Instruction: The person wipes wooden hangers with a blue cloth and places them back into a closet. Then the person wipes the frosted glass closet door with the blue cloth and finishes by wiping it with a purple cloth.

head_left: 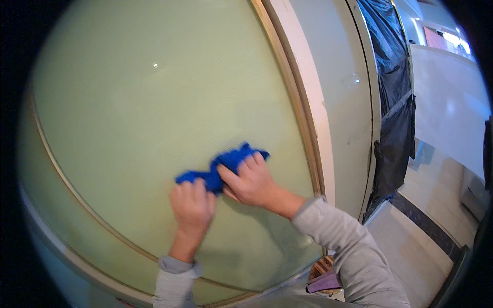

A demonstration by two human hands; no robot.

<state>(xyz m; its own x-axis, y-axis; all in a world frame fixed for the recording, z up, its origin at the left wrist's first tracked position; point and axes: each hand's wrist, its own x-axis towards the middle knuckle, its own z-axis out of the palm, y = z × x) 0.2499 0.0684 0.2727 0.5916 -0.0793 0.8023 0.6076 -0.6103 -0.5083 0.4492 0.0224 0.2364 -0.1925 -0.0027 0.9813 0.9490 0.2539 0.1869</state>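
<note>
Cloth (229,161) in both hands (251,182) and between them, against pale-green panel (154,113)

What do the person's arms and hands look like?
The left hand and right hand are bare, with no gloves. Long, wrinkled, light-grey fabric sleeves cover both forearms: the left sleeve and the right sleeve, each ending in a darker grey cuff. Motion blur hides finer details.

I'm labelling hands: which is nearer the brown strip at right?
The right hand; the left hand, lower in view, is farther from that brown strip.
</note>
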